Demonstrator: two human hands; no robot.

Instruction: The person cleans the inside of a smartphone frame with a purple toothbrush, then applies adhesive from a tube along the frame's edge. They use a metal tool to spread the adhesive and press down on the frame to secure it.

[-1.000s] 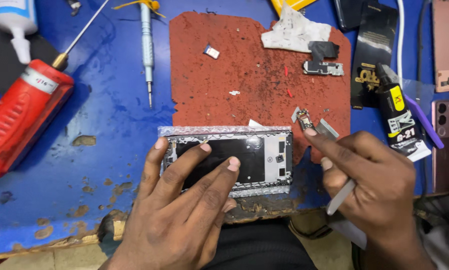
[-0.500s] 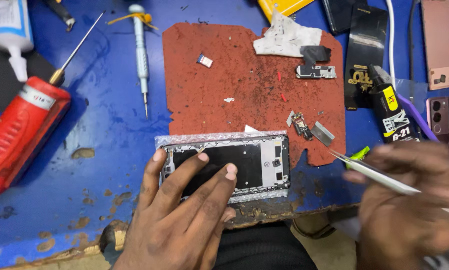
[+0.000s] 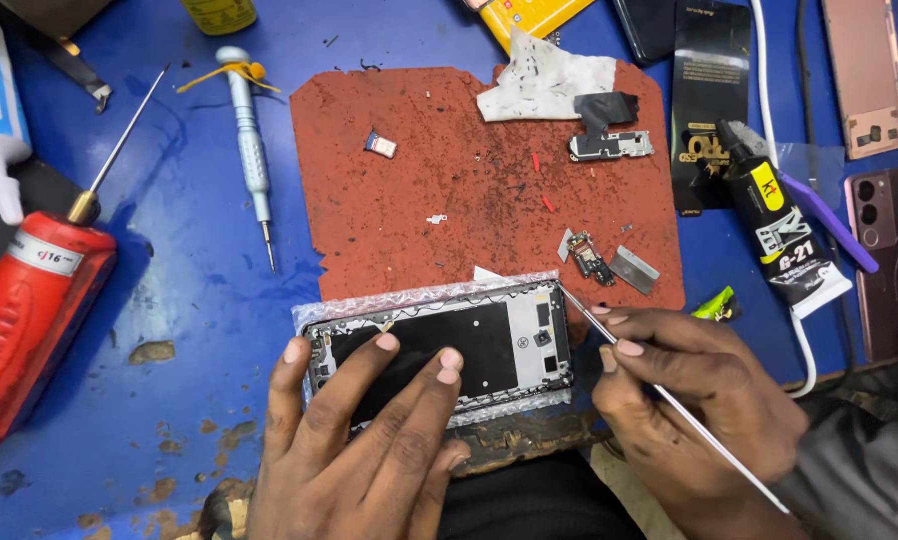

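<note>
Since half a second ago, right hand [image 3: 694,400] has brought thin metal tweezers [image 3: 669,398] to the upper right corner of the opened phone frame on bubble wrap [image 3: 439,345]. Tweezers pinched; rear end cut off. Left hand [image 3: 364,450] flat, pressing frame at blue desk [image 3: 169,330] edge; wrist hidden.

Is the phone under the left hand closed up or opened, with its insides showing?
Opened. The phone lies flat with no cover on, its inner frame and small parts exposed; the left hand presses it down.
</note>
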